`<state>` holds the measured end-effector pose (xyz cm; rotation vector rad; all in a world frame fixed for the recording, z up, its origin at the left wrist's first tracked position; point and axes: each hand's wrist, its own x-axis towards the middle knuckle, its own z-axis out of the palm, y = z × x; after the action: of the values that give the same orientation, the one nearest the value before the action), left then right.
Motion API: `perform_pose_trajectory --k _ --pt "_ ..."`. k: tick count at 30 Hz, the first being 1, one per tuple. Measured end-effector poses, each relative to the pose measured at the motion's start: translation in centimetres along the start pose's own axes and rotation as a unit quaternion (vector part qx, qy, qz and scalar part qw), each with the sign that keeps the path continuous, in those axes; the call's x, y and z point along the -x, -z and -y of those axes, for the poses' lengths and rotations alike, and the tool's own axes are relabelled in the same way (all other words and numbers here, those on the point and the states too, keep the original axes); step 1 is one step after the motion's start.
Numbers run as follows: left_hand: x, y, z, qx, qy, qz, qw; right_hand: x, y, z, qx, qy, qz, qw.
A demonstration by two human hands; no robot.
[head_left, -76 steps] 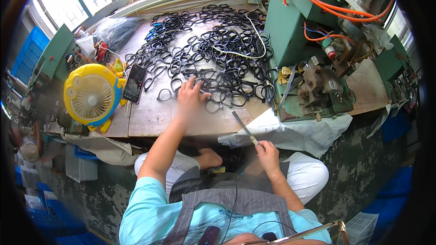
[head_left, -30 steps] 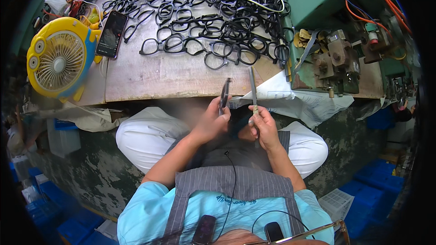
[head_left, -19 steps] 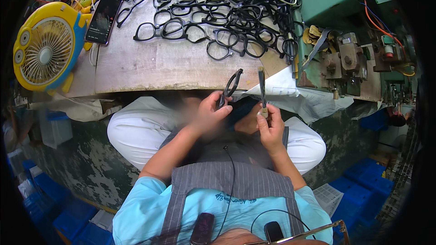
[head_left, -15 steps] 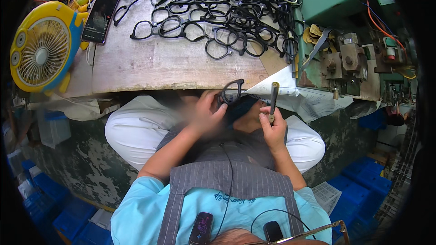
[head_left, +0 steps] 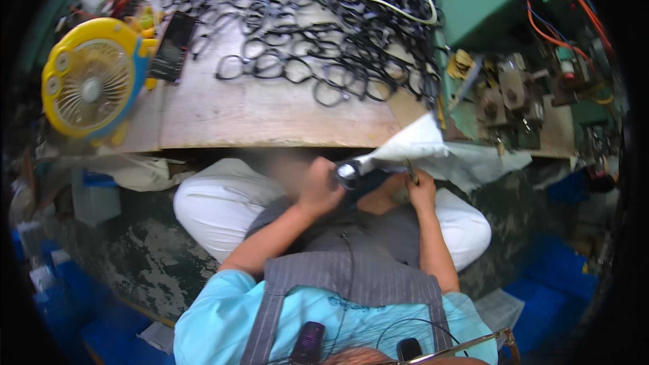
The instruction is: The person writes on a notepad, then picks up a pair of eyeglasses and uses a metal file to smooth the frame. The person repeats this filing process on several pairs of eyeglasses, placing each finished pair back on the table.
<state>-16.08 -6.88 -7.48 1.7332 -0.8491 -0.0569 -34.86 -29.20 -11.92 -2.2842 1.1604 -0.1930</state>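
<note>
Black eyeglass frame (head_left: 350,174): below counter (head_left: 270,111) edge, over lap, held in left hand (head_left: 318,186); fingers curled closed around it. Right hand (head_left: 420,189): just beside, fingers pinched closed on thin tool; tool largely hidden, type unclear. White cloth (head_left: 412,145) hangs off counter edge, touching hands' area. Pile of black eyeglass frames (head_left: 324,34) on counter top. Yellow fan (head_left: 91,81) at counter left, dark phone (head_left: 172,47) beside it. Green machine (head_left: 493,20) at right.
</note>
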Motion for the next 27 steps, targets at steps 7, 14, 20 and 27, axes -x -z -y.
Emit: perform_pose_trajectory --k 7,14,20,27 --pt "-1.0 1.8 -3.4 0.043 -0.123 0.024 0.991 -5.3 -10.3 -5.4 0.116 0.033 0.231 0.965" --pt "-2.0 2.8 -4.2 0.018 -0.115 0.044 0.992 -12.6 -12.8 -4.7 0.199 0.089 0.213 0.952" --pt "-1.8 1.9 -1.6 0.016 0.167 -0.045 0.985 -9.0 -17.7 0.7 0.182 0.195 0.302 0.915" --pt "-1.3 2.0 -0.3 -0.019 0.134 -0.073 0.988 1.7 -14.4 7.1 0.149 0.178 0.480 0.846"
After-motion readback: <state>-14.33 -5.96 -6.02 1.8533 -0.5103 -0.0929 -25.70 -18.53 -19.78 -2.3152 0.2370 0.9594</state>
